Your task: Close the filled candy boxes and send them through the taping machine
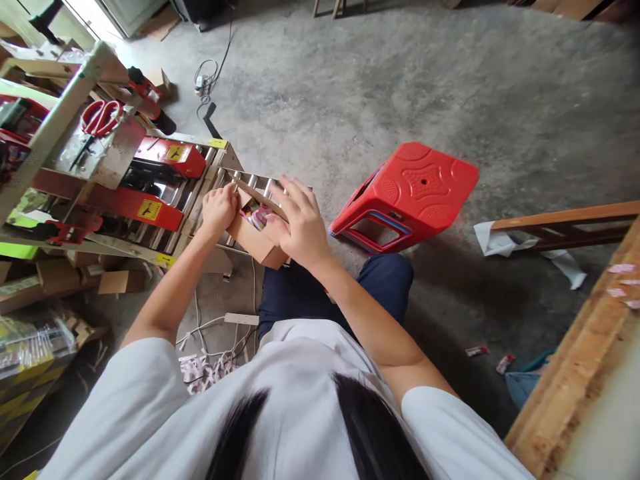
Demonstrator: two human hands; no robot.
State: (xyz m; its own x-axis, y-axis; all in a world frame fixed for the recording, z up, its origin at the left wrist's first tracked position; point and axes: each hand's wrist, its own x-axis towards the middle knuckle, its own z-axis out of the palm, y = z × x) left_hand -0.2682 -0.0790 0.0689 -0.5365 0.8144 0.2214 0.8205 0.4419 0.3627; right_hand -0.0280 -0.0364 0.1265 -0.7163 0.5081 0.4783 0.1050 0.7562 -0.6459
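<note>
A small brown cardboard box point(257, 243) sits, top open, at the end of a roller conveyor point(255, 181). Pink, purple and other coloured items point(257, 216), too small to name, lie inside it. My left hand point(220, 210) is closed on the box's left end, fingers at its upper edge. Over the right end is my right hand point(300, 227), its fingers stretched out and apart beside the raised long flap point(263, 199). Its thumb lies at the box opening; whether it touches the flap I cannot tell.
Left stands a red-and-metal box-sealing machine point(160, 173) with red-handled scissors point(101, 119) on top. A red plastic stool point(425, 187) is at the right. Cables and a white power strip point(241, 319) lie on the floor. A wooden edge point(575, 340) borders the lower right.
</note>
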